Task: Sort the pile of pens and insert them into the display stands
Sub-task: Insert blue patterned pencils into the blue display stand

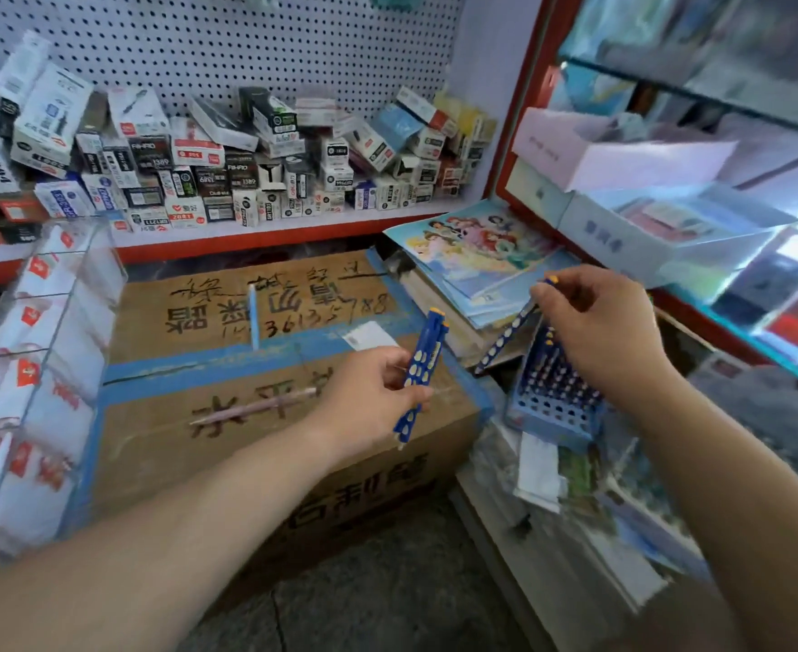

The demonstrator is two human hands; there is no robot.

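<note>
Left hand (369,388) wrapped round a couple of blue pens (423,369) with pale dots, arm stretched forward over the near part of the cardboard box (227,322), pen tips pointing down and near. Right hand (594,331) higher up on the right, fingertips pinching one more blue dotted pen (505,338) near its yellow end, slanted down to the left, just above the blue display stand (552,407). Plenty of pens already standing in that stand's holes, pretty blurry though.

On the box: pink pen (256,407) lying flat just left of the left hand, pale blue pen (253,317) further back, blue tape, upside-down handwritten characters plus digits looking like "3613" and "788".

Far shelf crammed with little pen boxes (242,171), "AIHAO" and "1389" readable on a few. Clear acrylic stand (44,369) with red logos on the left. Stack of cartoon picture books (477,247) just beyond the right hand, pegboard (246,44) at the very back.
</note>
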